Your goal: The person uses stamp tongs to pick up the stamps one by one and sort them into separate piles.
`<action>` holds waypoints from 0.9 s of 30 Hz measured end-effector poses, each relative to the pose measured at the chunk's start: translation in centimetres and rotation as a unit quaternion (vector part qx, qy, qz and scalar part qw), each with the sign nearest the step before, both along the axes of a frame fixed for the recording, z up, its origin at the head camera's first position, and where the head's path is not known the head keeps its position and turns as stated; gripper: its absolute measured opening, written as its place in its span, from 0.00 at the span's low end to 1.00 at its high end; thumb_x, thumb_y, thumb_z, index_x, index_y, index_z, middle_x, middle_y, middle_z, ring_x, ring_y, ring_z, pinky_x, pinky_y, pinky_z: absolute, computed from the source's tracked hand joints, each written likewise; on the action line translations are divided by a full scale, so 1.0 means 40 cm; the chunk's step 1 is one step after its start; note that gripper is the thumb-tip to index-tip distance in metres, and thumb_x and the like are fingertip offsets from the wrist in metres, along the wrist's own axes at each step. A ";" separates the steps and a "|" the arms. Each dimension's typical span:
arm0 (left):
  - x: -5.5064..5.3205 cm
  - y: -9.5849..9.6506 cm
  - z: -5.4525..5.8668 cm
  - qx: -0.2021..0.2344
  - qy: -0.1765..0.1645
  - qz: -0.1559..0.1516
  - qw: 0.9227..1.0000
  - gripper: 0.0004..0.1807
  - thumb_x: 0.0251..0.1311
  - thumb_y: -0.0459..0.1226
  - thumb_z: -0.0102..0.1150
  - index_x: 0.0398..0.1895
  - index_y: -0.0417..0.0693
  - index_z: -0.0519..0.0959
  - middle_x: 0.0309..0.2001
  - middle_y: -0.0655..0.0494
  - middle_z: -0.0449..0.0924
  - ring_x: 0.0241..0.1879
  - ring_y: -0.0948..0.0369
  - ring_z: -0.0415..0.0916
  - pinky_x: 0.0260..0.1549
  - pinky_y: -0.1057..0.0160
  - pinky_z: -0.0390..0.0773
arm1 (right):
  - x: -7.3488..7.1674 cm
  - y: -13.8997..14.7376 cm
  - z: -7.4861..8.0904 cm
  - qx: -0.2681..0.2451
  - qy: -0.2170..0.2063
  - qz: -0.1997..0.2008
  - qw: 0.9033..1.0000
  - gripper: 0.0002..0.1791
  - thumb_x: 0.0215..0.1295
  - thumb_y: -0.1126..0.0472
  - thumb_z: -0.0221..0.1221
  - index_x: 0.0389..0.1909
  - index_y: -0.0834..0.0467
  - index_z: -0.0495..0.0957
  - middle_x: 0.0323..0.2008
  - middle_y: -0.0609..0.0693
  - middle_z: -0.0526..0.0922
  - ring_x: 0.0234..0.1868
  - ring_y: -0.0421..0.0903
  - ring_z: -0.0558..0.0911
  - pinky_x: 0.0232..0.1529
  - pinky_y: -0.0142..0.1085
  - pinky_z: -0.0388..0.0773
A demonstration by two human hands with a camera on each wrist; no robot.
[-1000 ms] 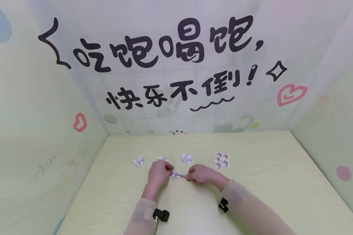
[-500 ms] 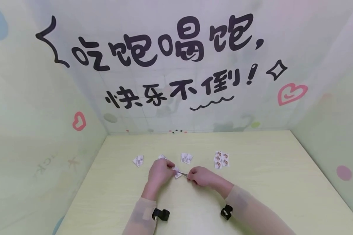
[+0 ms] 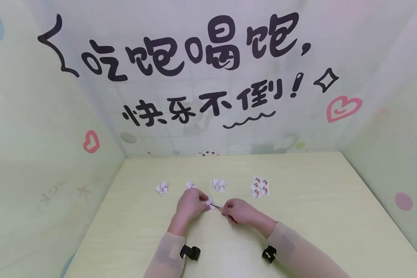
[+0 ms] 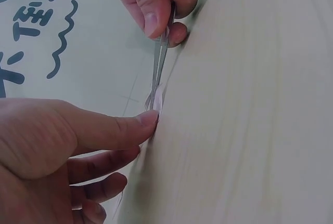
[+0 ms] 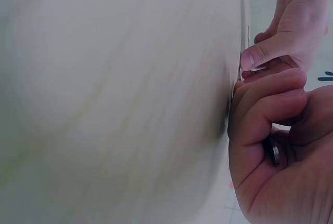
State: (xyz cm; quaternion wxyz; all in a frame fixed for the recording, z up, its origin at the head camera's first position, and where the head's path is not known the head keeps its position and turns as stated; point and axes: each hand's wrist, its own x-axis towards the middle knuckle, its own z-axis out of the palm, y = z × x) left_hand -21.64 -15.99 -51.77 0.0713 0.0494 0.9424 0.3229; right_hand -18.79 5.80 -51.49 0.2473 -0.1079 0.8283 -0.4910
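My left hand [image 3: 192,203] pinches the left side of a small white printed paper piece [image 3: 211,207] between thumb and fingers, low over the table. From the right, my right hand [image 3: 239,211] holds a pair of metal tweezers [image 4: 160,63] whose tips lie on the paper piece. In the left wrist view the tweezers reach down to the left thumb, and the edge of the paper [image 4: 158,98] shows beside them. The right wrist view has the right fingers [image 5: 260,112] curled, with the rear end of the tweezers [image 5: 274,152] showing inside the hand.
Behind the hands lie small printed pieces in groups: a left pair [image 3: 162,188], one partly hidden by the left hand [image 3: 190,185], and a middle pair [image 3: 219,185]. Several with coloured pictures [image 3: 261,187] lie farther right. Printed cloth walls [image 3: 166,85] surround the pale table [image 3: 299,170].
The paper piece has turned and shifted slightly right with the left fingers. The tweezers, still in the right hand, now slant more and meet it closer to the left fingertips. The head view tilted slightly.
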 end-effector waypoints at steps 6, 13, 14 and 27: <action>-0.003 -0.006 -0.001 0.003 -0.006 -0.013 1.000 0.15 0.50 0.35 0.83 0.42 0.48 0.92 0.43 0.53 0.91 0.49 0.49 0.85 0.54 0.47 0.82 | -0.011 0.004 0.003 0.006 -0.002 0.020 1.000 0.12 0.79 0.59 0.61 0.35 0.61 0.83 0.23 0.49 0.85 0.18 0.39 0.75 0.21 0.30 0.69; -0.004 -0.015 -0.002 0.012 -0.020 -0.021 1.000 0.15 0.52 0.30 0.81 0.44 0.49 0.91 0.47 0.52 0.90 0.54 0.47 0.83 0.61 0.44 0.78 | -0.014 0.007 0.008 -0.012 -0.016 0.017 1.000 0.10 0.77 0.58 0.63 0.41 0.62 0.84 0.28 0.51 0.88 0.19 0.39 0.79 0.23 0.31 0.74; -0.004 -0.015 -0.001 0.013 -0.022 -0.021 0.999 0.15 0.52 0.30 0.80 0.44 0.49 0.91 0.47 0.52 0.90 0.55 0.47 0.83 0.61 0.44 0.78 | -0.015 0.007 0.006 -0.017 -0.019 0.015 1.000 0.09 0.77 0.58 0.64 0.42 0.62 0.84 0.29 0.52 0.88 0.20 0.39 0.80 0.23 0.31 0.75; -0.001 -0.015 0.001 0.018 -0.020 -0.036 0.999 0.15 0.53 0.25 0.77 0.43 0.48 0.92 0.48 0.51 0.89 0.56 0.46 0.83 0.62 0.44 0.78 | -0.023 0.001 -0.009 0.051 0.066 0.004 0.997 0.12 0.70 0.53 0.69 0.30 0.55 0.84 0.24 0.45 0.80 0.27 0.42 0.74 0.31 0.36 0.70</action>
